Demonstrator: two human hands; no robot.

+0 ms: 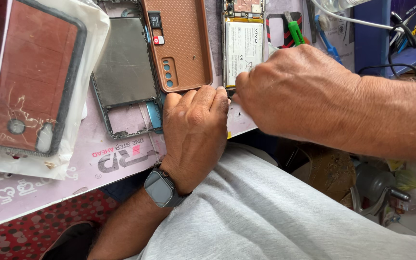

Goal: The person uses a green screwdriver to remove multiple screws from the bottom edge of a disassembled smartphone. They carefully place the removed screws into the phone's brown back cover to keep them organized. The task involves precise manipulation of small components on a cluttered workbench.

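The opened phone (243, 43), battery showing, lay at the table's (49, 185) near edge. The left hand (194, 131), fingers curled shut, pressed beside the phone's lower end. The right hand (294, 91) pinched a green-handled tool (295, 32) at that same corner. An orange back cover (181, 41) and a metal frame (123, 62) lay just left.

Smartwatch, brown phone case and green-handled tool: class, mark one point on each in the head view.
Smartwatch (159, 188), head view: middle of its dark screen, on the left wrist.
Brown phone case (181, 38), head view: middle of its textured inner face.
Green-handled tool (295, 32), head view: the green handle above the right hand (294, 91).
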